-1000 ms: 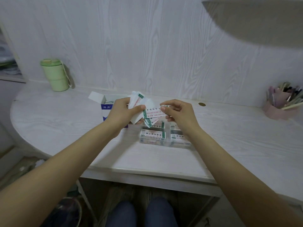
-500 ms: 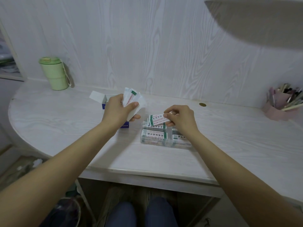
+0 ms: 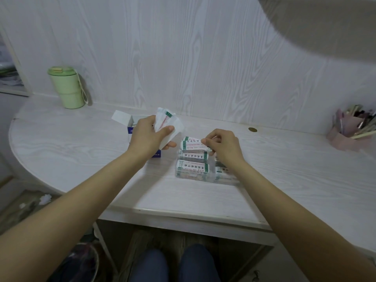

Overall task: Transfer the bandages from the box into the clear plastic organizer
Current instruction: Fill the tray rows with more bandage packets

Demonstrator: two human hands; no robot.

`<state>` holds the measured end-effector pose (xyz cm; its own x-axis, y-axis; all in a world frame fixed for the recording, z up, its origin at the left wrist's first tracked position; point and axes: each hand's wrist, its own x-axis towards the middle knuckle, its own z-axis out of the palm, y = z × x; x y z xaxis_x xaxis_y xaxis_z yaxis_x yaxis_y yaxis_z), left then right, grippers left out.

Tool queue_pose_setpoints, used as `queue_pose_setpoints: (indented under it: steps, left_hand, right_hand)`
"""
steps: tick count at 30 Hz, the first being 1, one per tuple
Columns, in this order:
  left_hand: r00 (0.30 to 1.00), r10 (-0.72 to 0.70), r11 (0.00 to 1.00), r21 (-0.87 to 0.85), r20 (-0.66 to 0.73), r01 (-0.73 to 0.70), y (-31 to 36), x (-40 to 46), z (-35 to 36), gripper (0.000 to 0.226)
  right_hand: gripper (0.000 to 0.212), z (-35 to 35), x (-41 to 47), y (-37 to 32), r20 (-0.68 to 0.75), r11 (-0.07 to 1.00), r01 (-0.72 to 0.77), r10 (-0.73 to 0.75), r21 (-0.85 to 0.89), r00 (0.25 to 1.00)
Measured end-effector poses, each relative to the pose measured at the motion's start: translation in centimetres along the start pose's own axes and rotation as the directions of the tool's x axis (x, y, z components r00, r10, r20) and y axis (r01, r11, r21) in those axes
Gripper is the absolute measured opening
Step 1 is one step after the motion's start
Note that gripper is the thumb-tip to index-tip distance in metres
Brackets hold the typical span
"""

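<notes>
Pale wood-grain wall behind, white wood-grain desk (image 3: 77, 139) below, rounded at its left end. Green lidded cup (image 3: 67, 87) near the back-left edge; pink holder of pens (image 3: 345, 137) at the back-right edge; small brass disc (image 3: 252, 129) just off the back edge.

Toward the middle of the desk, slightly back from the front edge: blue-and-white box (image 3: 130, 127), flap open, mostly hidden behind the left hand (image 3: 147, 137). Just beside it on the right, clear plastic organizer (image 3: 195, 176), already holding stacks of wrapped bandages in its left and right compartments, long axes running left to right along the front edge.

Left hand's grip clamped on a fanned bundle of bandages (image 3: 166, 123), thumb across the front, strips standing roughly upright and tilted toward the back edge. Right hand (image 3: 223, 146) pinching a single bandage (image 3: 192, 143) by its right end, thumb and forefinger together on it, just above the organizer's rear left section; long axis left to right, green-printed end pointing left toward the box, lying nearly flat.

Probably the placing step. Best done by keeping the strip level and parallel to those already stacked, lowering it squarely into the rear section, then releasing only once it rests flat. Risk: a skewed strip catching on a divider.
</notes>
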<state>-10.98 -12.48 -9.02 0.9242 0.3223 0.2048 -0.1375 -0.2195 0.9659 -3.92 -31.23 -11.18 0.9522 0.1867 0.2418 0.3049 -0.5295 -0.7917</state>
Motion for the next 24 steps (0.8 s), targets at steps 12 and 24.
queue_pose_setpoints:
  steps: [12,24]
  left_hand:
    - [1.000,0.010,1.000,0.013,0.010,-0.010,-0.08,0.09,-0.01,0.014]
    - [0.999,0.021,1.000,0.004,0.026,-0.021,0.09,0.34,0.29,0.016]
  right_hand:
    - [0.011,0.24,-0.18,0.18,0.155,0.911,0.190,-0.141,-0.366,0.978]
    - [0.017,0.34,0.37,-0.35,0.268,0.834,0.274,-0.158,-0.479,0.950]
